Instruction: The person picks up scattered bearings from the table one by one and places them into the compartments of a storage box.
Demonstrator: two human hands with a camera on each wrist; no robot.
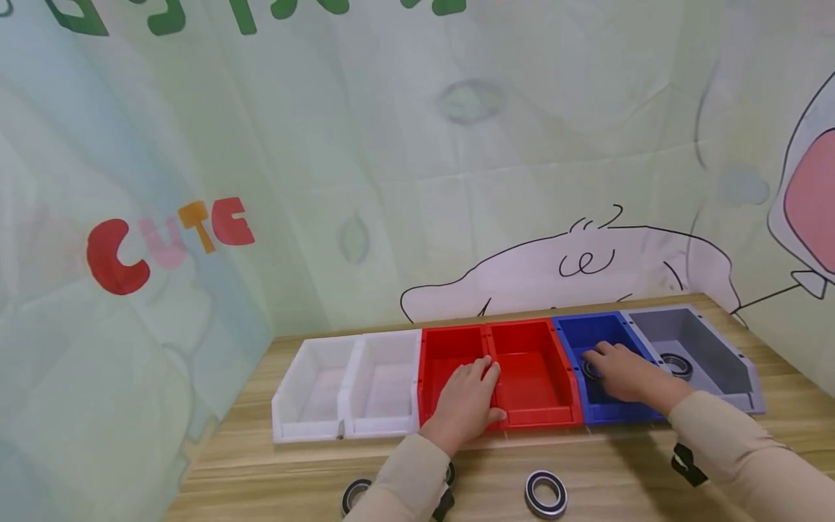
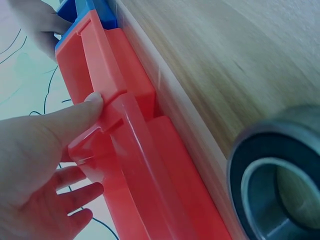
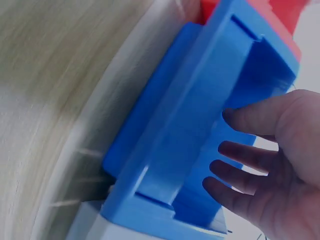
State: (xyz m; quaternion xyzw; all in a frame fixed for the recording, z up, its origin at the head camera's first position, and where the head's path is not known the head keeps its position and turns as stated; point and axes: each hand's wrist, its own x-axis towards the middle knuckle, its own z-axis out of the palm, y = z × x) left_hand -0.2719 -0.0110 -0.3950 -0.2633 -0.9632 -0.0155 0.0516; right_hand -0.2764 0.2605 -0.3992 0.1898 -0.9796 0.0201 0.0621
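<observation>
My right hand reaches into the blue bin, and a ball bearing shows beside its fingers in the head view. The right wrist view has the thumb and fingers apart over the bin, with no bearing visible between them. My left hand rests at the divider of two red bins. Its thumb touches the front rim in the left wrist view, while the other fingers spread loosely. Another bearing lies in the grey bin.
Two white bins stand at the row's left end. On the wooden table in front lie a bearing, another bearing by my left sleeve, and a bearing partly hidden by it. A printed cloth hangs behind.
</observation>
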